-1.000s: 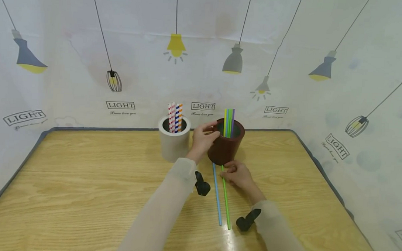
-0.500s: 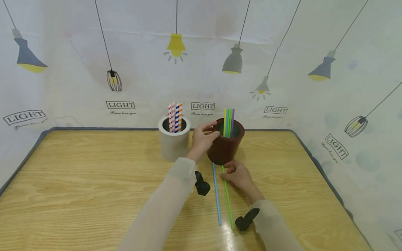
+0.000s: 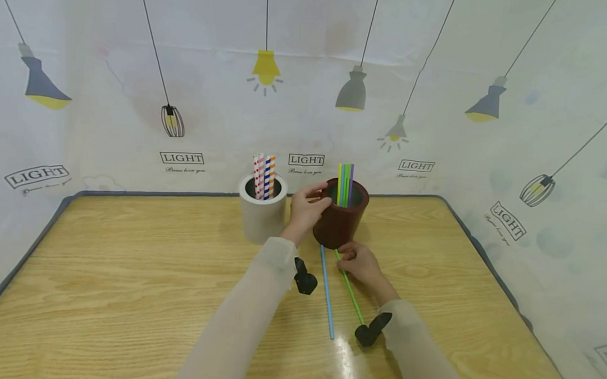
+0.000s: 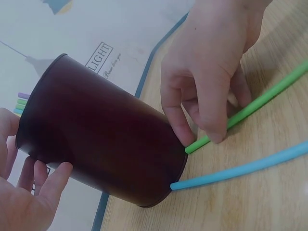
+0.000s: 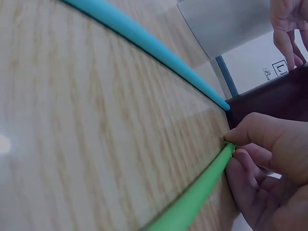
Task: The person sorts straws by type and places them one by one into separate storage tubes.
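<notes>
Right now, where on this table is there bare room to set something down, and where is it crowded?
Bare wood: the wide left stretch of the table beside the white cup, and the right side beyond the brown cup. Crowded: the middle, where the left hand grips the brown cup, and the right hand pinches the green straw beside the blue straw.

The scene is being lit evenly and brightly from above; glare is being thrown on the table [image 3: 344,366] near its front edge, while the right-wrist foreground is being blurred.
</notes>
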Tool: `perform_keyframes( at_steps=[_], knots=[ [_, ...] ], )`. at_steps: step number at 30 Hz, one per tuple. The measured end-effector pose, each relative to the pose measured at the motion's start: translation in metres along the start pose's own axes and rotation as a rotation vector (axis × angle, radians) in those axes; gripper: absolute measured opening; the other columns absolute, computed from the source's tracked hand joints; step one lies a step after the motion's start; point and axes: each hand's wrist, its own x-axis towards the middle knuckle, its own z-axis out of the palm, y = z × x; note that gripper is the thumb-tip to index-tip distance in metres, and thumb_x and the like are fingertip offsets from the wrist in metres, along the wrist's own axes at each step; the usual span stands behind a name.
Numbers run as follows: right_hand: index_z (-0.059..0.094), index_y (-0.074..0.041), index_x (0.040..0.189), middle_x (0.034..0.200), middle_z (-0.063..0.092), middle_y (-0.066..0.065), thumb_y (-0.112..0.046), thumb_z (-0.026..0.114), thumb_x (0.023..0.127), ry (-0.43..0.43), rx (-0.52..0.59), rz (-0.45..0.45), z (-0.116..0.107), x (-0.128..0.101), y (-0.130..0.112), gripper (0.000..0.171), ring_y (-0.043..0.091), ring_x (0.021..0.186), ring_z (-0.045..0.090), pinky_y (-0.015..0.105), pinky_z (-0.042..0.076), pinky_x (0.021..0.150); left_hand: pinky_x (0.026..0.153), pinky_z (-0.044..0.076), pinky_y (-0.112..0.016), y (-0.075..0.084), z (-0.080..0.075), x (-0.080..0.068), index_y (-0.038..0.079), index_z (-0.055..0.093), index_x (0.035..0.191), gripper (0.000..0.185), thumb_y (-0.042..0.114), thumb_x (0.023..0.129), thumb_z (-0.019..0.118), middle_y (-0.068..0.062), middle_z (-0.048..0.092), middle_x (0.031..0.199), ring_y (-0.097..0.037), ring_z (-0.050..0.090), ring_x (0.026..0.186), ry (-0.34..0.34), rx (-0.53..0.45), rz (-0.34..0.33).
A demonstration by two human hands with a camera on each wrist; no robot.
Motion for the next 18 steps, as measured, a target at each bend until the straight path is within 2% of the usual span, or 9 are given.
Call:
perform_keyframes(
  at_steps=[8, 15, 18],
  knots=[
    [0.059, 0.003, 0.103, 0.076, 0.056, 0.006, 0.000, 0.061, 0.076, -0.003, -0.024, -0.002, -0.0006, 0.0023, -0.0009, 0.028, 0.011, 0.056, 0.048, 0.022, 0.041, 0.049, 0.059, 0.049, -0.031, -0.0018, 0.0000, 0.0018, 0.011, 0.066, 0.113, 0.036, 0.003, 0.078, 0.064, -0.010, 0.057, 0.104, -0.019, 0.059, 0.088, -0.006, 0.000, -0.010],
    [0.061, 0.004, 0.103, 0.079, 0.060, 0.007, 0.000, 0.061, 0.075, 0.005, -0.032, 0.001, -0.0026, 0.0016, -0.0029, 0.028, 0.012, 0.060, 0.051, 0.022, 0.043, 0.052, 0.056, 0.048, -0.028, -0.0019, 0.0001, 0.0015, 0.011, 0.066, 0.113, 0.036, 0.002, 0.078, 0.064, -0.010, 0.057, 0.104, -0.019, 0.059, 0.088, -0.004, -0.003, -0.014],
    [0.062, 0.004, 0.101, 0.078, 0.060, 0.007, 0.001, 0.061, 0.073, 0.008, -0.044, -0.004, -0.0029, 0.0019, -0.0028, 0.029, 0.012, 0.060, 0.051, 0.022, 0.043, 0.052, 0.060, 0.050, -0.033, -0.0024, 0.0002, 0.0020, 0.011, 0.066, 0.113, 0.036, 0.003, 0.078, 0.064, -0.010, 0.057, 0.104, -0.018, 0.059, 0.087, -0.002, -0.001, -0.014]
  ],
)
